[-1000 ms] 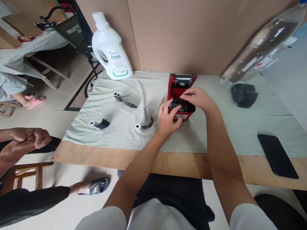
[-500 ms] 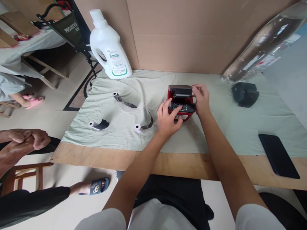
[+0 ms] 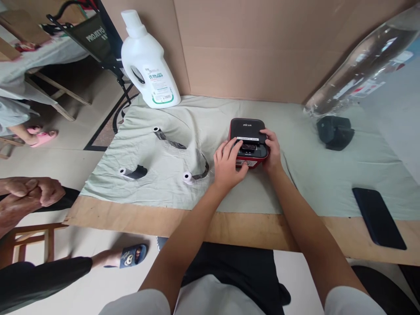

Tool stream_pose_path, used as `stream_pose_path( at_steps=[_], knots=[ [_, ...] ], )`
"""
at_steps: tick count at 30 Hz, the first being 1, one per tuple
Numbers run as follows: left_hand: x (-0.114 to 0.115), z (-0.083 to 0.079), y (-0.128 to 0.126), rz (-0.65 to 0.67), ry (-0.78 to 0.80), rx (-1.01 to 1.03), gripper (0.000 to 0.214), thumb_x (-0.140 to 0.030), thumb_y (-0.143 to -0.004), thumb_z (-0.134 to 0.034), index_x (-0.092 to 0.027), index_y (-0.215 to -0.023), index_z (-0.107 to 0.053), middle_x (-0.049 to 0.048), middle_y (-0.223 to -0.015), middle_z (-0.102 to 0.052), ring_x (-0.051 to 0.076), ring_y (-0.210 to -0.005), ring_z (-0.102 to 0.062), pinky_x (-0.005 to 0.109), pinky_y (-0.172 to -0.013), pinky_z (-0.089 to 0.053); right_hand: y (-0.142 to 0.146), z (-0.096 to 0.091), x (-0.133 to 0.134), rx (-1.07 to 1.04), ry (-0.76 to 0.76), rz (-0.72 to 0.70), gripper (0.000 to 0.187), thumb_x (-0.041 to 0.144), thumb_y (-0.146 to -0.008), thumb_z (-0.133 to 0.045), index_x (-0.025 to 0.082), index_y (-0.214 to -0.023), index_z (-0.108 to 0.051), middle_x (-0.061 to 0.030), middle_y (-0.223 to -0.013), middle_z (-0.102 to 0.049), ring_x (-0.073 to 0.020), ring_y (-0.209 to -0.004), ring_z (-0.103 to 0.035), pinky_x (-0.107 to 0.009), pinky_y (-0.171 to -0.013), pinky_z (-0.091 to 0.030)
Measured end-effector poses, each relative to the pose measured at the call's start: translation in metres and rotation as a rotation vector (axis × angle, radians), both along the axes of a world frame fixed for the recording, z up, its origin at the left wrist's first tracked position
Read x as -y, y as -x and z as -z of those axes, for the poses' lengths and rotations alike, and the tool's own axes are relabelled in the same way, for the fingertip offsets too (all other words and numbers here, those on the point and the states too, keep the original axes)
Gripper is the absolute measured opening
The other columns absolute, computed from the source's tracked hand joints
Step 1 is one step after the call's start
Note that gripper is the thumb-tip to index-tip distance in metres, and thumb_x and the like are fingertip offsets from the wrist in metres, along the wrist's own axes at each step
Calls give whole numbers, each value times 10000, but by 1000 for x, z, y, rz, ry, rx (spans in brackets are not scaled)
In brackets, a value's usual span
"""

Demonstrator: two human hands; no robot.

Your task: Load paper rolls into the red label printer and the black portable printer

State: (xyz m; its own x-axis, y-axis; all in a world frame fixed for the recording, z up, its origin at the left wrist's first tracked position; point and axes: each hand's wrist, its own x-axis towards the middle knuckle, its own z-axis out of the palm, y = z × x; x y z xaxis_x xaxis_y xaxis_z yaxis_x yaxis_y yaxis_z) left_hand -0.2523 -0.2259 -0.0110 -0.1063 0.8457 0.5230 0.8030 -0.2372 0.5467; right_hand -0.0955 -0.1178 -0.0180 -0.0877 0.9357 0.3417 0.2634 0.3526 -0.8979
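— Holding the printer (image 3: 247, 131) from both sides, we curl our left hand (image 3: 226, 164) over its front left corner, with fingers on the black top and the thumb against the red front.

— And our right hand (image 3: 271, 151) clamps the right side, fingers wrapped round the edge. The lid lies shut, and the printer sits mid-table on the green cloth (image 3: 311, 183).

— We see small white writing on the lid, too small to read. The white sticker on the front carries print we cannot make out.

— Just left of our left hand lies a paper roll (image 3: 187, 176). A second roll (image 3: 123, 171) and a third roll (image 3: 157, 130) lie farther left.

— Behind them stands the detergent bottle (image 3: 147, 65), its label headed in green with 衣物. On the dark folding chair (image 3: 95, 35) we read "PROJE".

— To our right, a black phone (image 3: 377, 216) lies across the cloth's near edge.
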Motion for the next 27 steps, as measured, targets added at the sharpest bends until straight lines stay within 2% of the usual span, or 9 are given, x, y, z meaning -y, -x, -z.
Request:
stream_pose_path(
  at_steps=[2,4,8,10,12,15,20,23,27],
  knots=[
    [-3,-2,2,6,3,21,655,-327,-891,-623,-229,-1529,-516,99,-1562,-568,337,-1466,-443,497,-1214,-357,-3,4,-3,-60,-13,-24,474,416,-916,-371,256,-1296,-606,-127,-1474,-594,-304,-1367,-583,-475,-1110,-479],
    [-8,-6,4,-5,-19,43,586,-372,-917,-629,-236,-1484,-571,94,-1511,-607,332,-1434,-461,491,-1206,-353,-4,7,-6,-73,-16,-25,488,429,-913,-381,253,-1304,-615,-138,-1491,-587,-313,-1380,-574,-490,-1115,-474],
    [-20,-14,1,-41,-40,67,253,-358,-988,-605,-307,-1168,-776,63,-1374,-668,311,-1356,-493,495,-1167,-357,-3,6,-6,-6,2,10,567,492,-924,-388,264,-1399,-598,-119,-1504,-586,-309,-1388,-567,-481,-1106,-489],
    [-23,-15,-3,-53,-40,83,222,-312,-1008,-591,-316,-1067,-805,65,-1309,-681,301,-1319,-506,495,-1144,-364,-2,3,-5,27,23,28,608,530,-929,-391,262,-1439,-585,-109,-1513,-586,-302,-1392,-565,-462,-1101,-500],
    [-23,-13,-6,-59,-56,89,230,-291,-1017,-588,-320,-1061,-812,71,-1271,-688,297,-1293,-517,492,-1124,-372,-1,1,-3,23,44,36,638,571,-934,-398,254,-1455,-583,-107,-1521,-587,-300,-1394,-565,-450,-1096,-507],
    [-19,-10,-6,-43,-93,68,235,-272,-1011,-600,-334,-1075,-817,72,-1283,-693,294,-1291,-528,487,-1115,-377,-1,0,-2,-123,66,7,611,615,-920,-460,265,-1392,-630,-93,-1474,-626,-297,-1353,-594,-445,-1087,-513],
    [-12,-11,1,22,-87,107,182,-299,-989,-648,-318,-1032,-823,70,-1421,-656,306,-1390,-499,498,-1181,-345,-2,4,-4,-448,54,-71,363,525,-827,-694,310,-1117,-729,-21,-1266,-715,-271,-1228,-647,-429,-1089,-510],
    [-17,-11,3,45,-76,346,234,-396,-1019,-612,-275,-1031,-813,81,-1511,-593,295,-1467,-461,473,-1233,-340,-1,7,-5,-461,50,-84,302,501,-816,-729,311,-1052,-730,-14,-1249,-715,-272,-1239,-640,-434,-1092,-517],
    [-36,-7,3,43,49,934,355,-413,-1016,-611,-259,-1320,-708,86,-1543,-580,246,-1476,-507,390,-1237,-394,-1,10,-7,-446,75,-58,400,500,-816,-710,320,-1173,-708,-21,-1319,-698,-295,-1337,-597,-469,-1136,-507]
  ],
)
